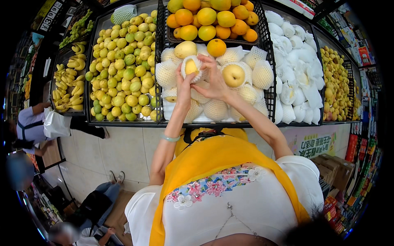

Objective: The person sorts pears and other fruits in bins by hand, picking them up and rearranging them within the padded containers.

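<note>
Both my hands are on a pale yellow pear (pixel 191 67) partly covered by a white foam net. My left hand (pixel 184 84) grips it from the left, thumb along its near side. At its right, the fingers of my right hand (pixel 214 78) pinch the edge of the net. Below lie several pears in foam nets (pixel 262 74) inside a black-sided bin. A pear (pixel 233 76) with its top bare sits right of my right hand. An uncovered pear (pixel 185 49) and a single orange (pixel 216 47) rest just beyond my hands.
An orange basket (pixel 213 22) stands at the back. Yellow-green round fruit (pixel 127 69) fills the left bin; bananas (pixel 69 84) lie farther left. White-wrapped fruit (pixel 297 78) is on the right. At left, a person (pixel 33 127) carries a white bag; another person (pixel 94 209) is lower left.
</note>
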{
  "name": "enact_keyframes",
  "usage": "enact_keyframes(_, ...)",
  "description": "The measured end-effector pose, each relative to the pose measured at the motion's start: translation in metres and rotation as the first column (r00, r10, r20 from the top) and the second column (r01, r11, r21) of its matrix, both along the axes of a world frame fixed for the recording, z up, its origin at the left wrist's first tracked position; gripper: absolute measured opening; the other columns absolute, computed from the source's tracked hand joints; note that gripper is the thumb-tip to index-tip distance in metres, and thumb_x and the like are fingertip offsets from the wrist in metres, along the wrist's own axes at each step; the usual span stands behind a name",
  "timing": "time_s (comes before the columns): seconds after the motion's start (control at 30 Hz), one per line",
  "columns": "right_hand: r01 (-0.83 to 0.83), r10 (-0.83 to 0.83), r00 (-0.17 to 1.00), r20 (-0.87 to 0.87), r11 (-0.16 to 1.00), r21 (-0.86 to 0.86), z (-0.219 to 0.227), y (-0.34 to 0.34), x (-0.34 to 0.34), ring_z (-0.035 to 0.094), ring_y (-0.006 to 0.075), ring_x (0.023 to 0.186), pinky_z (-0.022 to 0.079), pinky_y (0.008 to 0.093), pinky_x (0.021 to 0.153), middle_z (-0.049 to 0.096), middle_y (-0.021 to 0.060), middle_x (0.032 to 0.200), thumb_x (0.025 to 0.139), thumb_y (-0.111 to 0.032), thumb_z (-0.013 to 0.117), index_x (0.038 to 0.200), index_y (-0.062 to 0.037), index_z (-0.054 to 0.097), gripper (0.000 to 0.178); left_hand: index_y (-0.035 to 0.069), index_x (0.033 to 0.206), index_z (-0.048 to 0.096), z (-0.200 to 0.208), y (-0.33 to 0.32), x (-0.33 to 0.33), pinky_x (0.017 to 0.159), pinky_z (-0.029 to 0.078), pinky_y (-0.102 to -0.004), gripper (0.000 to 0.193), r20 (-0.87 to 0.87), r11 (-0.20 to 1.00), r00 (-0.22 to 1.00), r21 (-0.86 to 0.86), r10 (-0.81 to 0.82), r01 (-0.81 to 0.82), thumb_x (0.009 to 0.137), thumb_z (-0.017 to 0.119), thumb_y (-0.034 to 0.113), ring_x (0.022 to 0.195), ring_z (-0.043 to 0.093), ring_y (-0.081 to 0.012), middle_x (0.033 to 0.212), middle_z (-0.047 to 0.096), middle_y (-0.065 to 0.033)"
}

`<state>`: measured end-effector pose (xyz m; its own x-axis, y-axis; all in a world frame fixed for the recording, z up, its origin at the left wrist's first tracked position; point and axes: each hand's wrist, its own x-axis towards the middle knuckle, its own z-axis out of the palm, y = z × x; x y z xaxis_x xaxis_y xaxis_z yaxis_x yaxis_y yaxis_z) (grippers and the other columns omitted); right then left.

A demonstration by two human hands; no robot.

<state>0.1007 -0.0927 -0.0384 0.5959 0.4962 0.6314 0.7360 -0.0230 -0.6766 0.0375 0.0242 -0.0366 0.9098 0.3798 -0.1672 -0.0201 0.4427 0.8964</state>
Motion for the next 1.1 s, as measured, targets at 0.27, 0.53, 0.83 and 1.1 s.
enact_keyframes(0.27, 0.223, -0.218, 0.906, -0.362, 0.974, -0.029, -0.001, -0.010, -0.008, 0.056, 0.0228, 0.086, 0.047, 0.0327, 0.074, 0.055, 0.0109, 0.096, 0.081, -0.013, 0.065, 0.100, -0.0015, 0.056, 0.023, 0.001, 0.122, 0.049, -0.021, -0.002, -0.008, 0.074, 0.041, -0.0224, 0.034, 0.023, 0.965, 0.993, 0.237, 0.114, -0.116, 0.092, 0.054, 0.016, 0.089, 0.049, -0.0082, 0.102, 0.054, -0.0052)
enact_keyframes(0.53, 0.382, -0.426, 0.868, -0.257, 0.902, -0.202, 0.005, -0.002, -0.005, 0.057, 0.0315, 0.068, 0.045, 0.0366, 0.060, 0.057, 0.0157, 0.079, 0.085, -0.012, 0.061, 0.087, 0.0005, 0.056, 0.014, -0.001, 0.096, 0.054, -0.032, 0.004, 0.000, 0.050, 0.034, -0.0190, 0.022, -0.066, 0.843, 0.962, 0.501, 0.264, -0.197, 0.096, 0.051, 0.021, 0.058, 0.043, -0.0017, 0.066, 0.053, 0.0035)
enact_keyframes(0.83, 0.442, -0.429, 0.860, -0.278, 0.897, -0.015, 0.008, -0.001, -0.013, 0.056, 0.0310, 0.068, 0.045, 0.0363, 0.062, 0.057, 0.0169, 0.080, 0.086, -0.006, 0.058, 0.087, 0.0011, 0.053, 0.009, 0.001, 0.091, 0.054, -0.006, -0.002, 0.000, 0.051, 0.033, -0.0178, 0.022, 0.099, 0.900, 0.928, 0.226, 0.360, -0.373, 0.096, 0.052, 0.023, 0.058, 0.042, -0.0006, 0.068, 0.054, 0.0035)
enact_keyframes(1.1, 0.395, -0.389, 0.919, -0.067, 0.912, 0.114, 0.013, 0.000, -0.019, 0.057, 0.0312, 0.086, 0.047, 0.0349, 0.073, 0.056, 0.0165, 0.097, 0.084, 0.005, 0.052, 0.088, 0.0001, 0.057, 0.008, 0.001, 0.098, 0.055, 0.018, 0.008, 0.003, 0.064, 0.043, -0.0199, 0.023, -0.026, 0.934, 0.935, -0.046, 0.353, -0.354, 0.095, 0.053, 0.024, 0.073, 0.053, -0.0049, 0.084, 0.061, -0.0013)
